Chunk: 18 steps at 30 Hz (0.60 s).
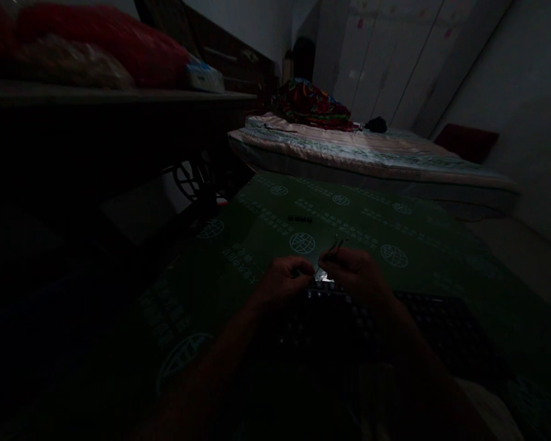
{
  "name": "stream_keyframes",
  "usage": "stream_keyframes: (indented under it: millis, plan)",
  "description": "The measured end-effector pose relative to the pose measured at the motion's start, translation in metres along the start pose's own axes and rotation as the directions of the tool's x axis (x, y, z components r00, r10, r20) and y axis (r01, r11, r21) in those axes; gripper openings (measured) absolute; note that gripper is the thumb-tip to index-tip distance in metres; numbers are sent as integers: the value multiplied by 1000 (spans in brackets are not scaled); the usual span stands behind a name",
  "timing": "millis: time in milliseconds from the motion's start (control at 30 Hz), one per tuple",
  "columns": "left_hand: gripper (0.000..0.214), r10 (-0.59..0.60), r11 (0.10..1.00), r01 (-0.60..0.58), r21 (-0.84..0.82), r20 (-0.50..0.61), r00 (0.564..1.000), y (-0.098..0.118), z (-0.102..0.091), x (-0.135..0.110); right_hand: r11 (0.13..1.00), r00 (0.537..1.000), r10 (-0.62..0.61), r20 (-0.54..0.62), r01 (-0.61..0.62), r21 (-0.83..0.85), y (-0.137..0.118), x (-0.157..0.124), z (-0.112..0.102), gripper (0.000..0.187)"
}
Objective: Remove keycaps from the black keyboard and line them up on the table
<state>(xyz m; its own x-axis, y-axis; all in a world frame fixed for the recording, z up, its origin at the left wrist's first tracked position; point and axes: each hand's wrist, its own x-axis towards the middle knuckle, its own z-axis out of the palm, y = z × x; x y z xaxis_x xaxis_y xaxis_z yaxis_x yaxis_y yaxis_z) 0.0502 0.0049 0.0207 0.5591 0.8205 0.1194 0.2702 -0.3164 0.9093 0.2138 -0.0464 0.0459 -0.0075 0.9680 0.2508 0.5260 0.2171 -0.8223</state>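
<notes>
Both hands meet over the far edge of a dark keyboard (319, 324), which lies on a green printed board (257, 245). My right hand (353, 269) is closed on a thin two-pronged tool (335, 246), whose prongs stick up past the fingers. My left hand (287, 278) is closed in a pinch just left of it. Whatever lies between its fingertips is too dark and small to make out. A small bright patch of light falls on the keyboard between the hands. Farther back on the board sits a short row of small dark pieces, like keycaps (299, 218).
A second dark keyed section (445, 324) lies to the right of my right forearm. Behind the board stands a bed (371, 153) with a patterned blanket (310, 104). At left, a table (119, 95) holds red bags (105, 40) and a tissue pack (205, 76). The room is very dim.
</notes>
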Motion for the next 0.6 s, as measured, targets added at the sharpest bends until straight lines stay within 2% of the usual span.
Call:
stream_keyframes:
  millis: [167, 600]
  plan:
    - [13, 54, 995, -51, 84, -35, 998, -2, 3, 3, 998, 999, -19, 28, 21, -67, 4, 1, 0, 14]
    - [14, 112, 982, -114, 150, 25, 993, -12, 6, 5, 989, 997, -3, 80, 15, -148, 8, 2, 0, 16]
